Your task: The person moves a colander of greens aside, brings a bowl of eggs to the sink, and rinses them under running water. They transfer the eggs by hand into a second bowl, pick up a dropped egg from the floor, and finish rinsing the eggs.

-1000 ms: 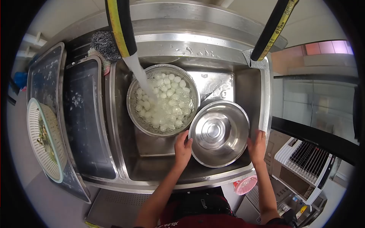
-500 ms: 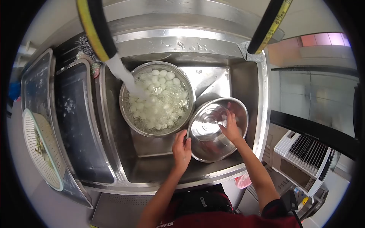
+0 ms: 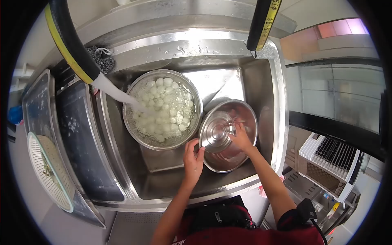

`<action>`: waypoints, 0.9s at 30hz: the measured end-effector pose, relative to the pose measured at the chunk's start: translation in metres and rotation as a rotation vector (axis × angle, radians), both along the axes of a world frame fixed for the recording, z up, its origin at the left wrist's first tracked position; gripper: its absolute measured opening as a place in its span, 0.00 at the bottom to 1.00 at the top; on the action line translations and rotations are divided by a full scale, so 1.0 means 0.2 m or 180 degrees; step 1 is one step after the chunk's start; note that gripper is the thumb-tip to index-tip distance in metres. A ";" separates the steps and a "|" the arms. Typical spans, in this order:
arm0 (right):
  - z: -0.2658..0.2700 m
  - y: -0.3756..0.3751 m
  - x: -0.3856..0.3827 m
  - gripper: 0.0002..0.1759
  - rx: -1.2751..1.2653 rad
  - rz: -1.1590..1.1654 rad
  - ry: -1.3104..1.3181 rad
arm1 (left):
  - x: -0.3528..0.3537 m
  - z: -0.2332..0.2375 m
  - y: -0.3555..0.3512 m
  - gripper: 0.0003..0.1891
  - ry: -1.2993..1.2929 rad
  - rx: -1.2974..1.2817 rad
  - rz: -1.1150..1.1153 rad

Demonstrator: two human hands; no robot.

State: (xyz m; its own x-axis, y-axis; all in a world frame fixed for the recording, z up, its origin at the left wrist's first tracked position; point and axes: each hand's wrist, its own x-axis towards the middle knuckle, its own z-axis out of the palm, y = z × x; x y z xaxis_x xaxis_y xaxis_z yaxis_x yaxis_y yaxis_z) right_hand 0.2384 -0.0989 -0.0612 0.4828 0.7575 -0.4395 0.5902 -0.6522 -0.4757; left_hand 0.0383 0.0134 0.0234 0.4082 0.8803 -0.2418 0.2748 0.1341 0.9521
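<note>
A shiny metal bowl [image 3: 228, 157] sits tilted on the right side of the sink. At its left rim, my left hand [image 3: 193, 161] grips the edge between thumb and fingers. My right hand [image 3: 241, 139] is inside the bowl, fingers and thumb apart near the inner wall; the fingertips are partly lost in glare. Left of it stands a larger metal basin [image 3: 136, 141] full of water, holding many round white balls [image 3: 163, 110] that look like peeled eggs. Water pours into this basin from a black hose [image 3: 73, 45] with a yellow stripe.
The steel sink [image 3: 271, 81] surrounds both vessels. A second black hose [image 3: 263, 26] hangs over its back right corner. Dark trays [image 3: 87, 147] and a white-green basket [image 3: 51, 173] lie at left. A steel scourer [image 3: 101, 61] rests by the back left edge.
The view has shifted slightly. My right hand has moved a little within the metal bowl, while my left stays at the rim. Water keeps running into the basin.
</note>
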 end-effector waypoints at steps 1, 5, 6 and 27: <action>0.01 -0.02 0.01 0.25 -0.0024 0.0067 -0.0103 | -0.01 0.00 0.00 0.13 -0.0172 -0.0195 0.0030; 0.17 0.08 0.05 0.20 -0.0097 0.0013 0.0163 | -0.16 0.03 0.05 0.13 -0.0121 -0.0786 0.0183; 0.35 0.21 0.01 0.16 0.0383 -0.0548 0.0415 | -0.22 0.04 0.11 0.13 -0.0054 -0.0751 0.0257; 0.12 1.29 -0.73 0.27 0.1211 -0.2276 0.3407 | -0.14 -0.37 0.76 0.28 -0.1762 -0.3034 0.2561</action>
State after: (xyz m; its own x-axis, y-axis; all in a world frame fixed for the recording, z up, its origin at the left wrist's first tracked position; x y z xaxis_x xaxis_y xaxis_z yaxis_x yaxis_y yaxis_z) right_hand 0.0933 0.1590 -0.0363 0.3747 0.6438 -0.6672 -0.5959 -0.3840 -0.7053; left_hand 0.0100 0.1661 -0.0501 0.1073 0.5036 -0.8572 -0.5741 0.7353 0.3601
